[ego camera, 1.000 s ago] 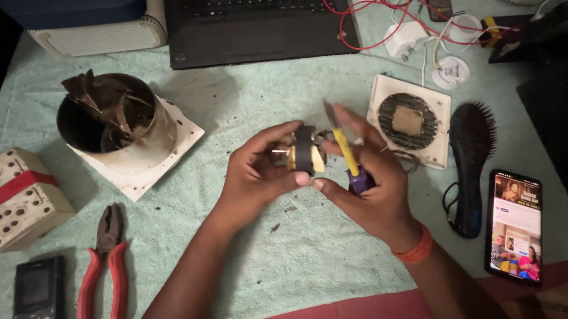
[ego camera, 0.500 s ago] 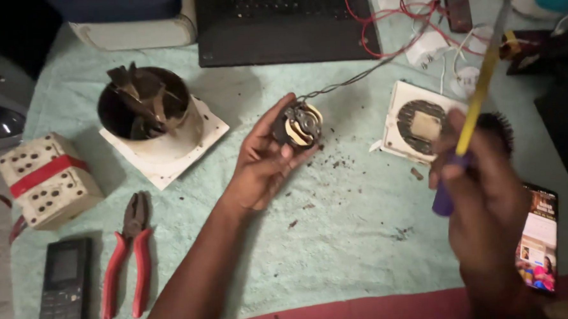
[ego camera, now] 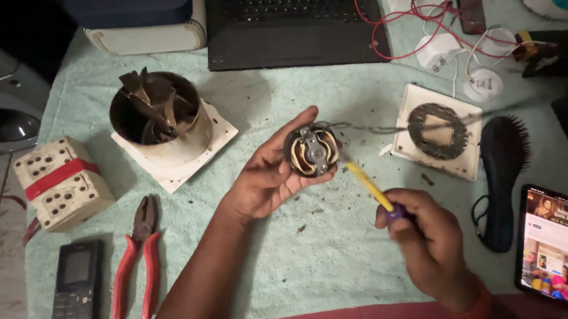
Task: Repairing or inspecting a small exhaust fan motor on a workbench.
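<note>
From the head camera, the left hand (ego camera: 266, 179) is cradling a small round motor (ego camera: 312, 151) above the cloth-covered surface (ego camera: 340, 265), its grip curling closed around the motor's rim with the copper windings facing up. The right hand (ego camera: 428, 242) is pinching a yellow-shafted screwdriver (ego camera: 369, 189) by its purple handle, fingers pressed tight, the tip touching the motor's lower right edge. Thin wires are trailing from the motor toward a white fan grille (ego camera: 437, 132). Red-handled pliers (ego camera: 135, 265) are lying well to the left, near a dark keypad phone (ego camera: 76, 290).
</note>
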